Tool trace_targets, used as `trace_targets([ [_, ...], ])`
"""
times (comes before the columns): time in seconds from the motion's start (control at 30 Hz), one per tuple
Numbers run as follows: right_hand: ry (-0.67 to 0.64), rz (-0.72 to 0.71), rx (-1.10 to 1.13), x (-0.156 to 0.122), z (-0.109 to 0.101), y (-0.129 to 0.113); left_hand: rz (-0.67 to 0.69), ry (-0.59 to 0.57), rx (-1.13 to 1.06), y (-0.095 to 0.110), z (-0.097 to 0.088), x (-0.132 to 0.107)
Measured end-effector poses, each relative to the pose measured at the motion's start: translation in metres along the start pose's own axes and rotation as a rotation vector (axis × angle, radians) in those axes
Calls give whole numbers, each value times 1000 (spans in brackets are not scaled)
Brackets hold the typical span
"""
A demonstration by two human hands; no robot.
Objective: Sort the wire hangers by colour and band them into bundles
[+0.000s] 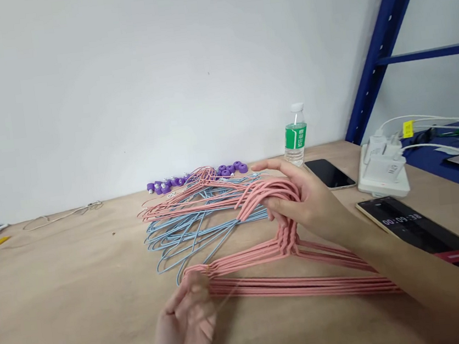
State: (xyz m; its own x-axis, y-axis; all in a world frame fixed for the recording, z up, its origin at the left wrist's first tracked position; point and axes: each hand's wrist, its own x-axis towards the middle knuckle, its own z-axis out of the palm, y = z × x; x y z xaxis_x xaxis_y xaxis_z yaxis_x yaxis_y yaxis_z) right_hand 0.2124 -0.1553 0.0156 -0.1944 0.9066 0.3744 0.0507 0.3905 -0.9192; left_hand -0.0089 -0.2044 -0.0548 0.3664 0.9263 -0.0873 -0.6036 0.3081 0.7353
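Observation:
A bundle of pink wire hangers (267, 285) is held up above the table, its hooks gathered together. My right hand (298, 192) is closed around those hooks, the index finger stretched along the top. At the bundle's left corner, my left hand (188, 320) is pinched and a little blurred. A thin, pale strand like a rubber band (229, 296) runs from its fingers across the hanger wires; a yellowish bit of it shows on the upper wires. Behind the bundle lie a heap of blue hangers (195, 231) and more pink hangers (191, 198).
Purple caps or rollers (178, 181) line the wall. A water bottle (295, 137), a dark phone (329, 173), a power strip (382, 168) with chargers and a timer phone (431, 237) stand or lie right. Cord (64, 213) lies left; a blue metal frame (384, 38) rises behind.

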Motion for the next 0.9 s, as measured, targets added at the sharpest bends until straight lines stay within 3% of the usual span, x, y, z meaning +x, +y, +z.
trace_targets([
  [0.07, -24, -14, 1, -2, 3, -2, 82, 147, -120, 10, 7, 5],
  [0.17, -30, -51, -32, -7, 9, -6, 83, 355, -244, 19, 33, 23],
  [0.23, -11, -74, -65, -9, 10, -7, 64, 380, -236, 17, 49, 37],
  [0.3, -8, -89, -81, -9, 11, -7, 88, 250, -154, 12, 58, 47],
  [0.4, -21, -100, -82, -7, 10, -5, 186, -83, 74, 6, 61, 53],
  [0.47, -34, -111, -78, -6, 10, -4, 233, -200, 263, 10, 64, 54],
  [0.63, -91, -225, -52, -7, 8, 1, 280, -171, 729, 35, 85, 60],
  [0.73, -87, -268, -119, -9, 7, 5, 298, -225, 1065, 47, 102, 65],
  [0.8, -26, -345, -331, -12, 8, 7, 357, -279, 1271, 52, 110, 66],
  [0.9, 214, -535, -751, -18, 11, 7, 367, -372, 1535, 59, 119, 67],
])
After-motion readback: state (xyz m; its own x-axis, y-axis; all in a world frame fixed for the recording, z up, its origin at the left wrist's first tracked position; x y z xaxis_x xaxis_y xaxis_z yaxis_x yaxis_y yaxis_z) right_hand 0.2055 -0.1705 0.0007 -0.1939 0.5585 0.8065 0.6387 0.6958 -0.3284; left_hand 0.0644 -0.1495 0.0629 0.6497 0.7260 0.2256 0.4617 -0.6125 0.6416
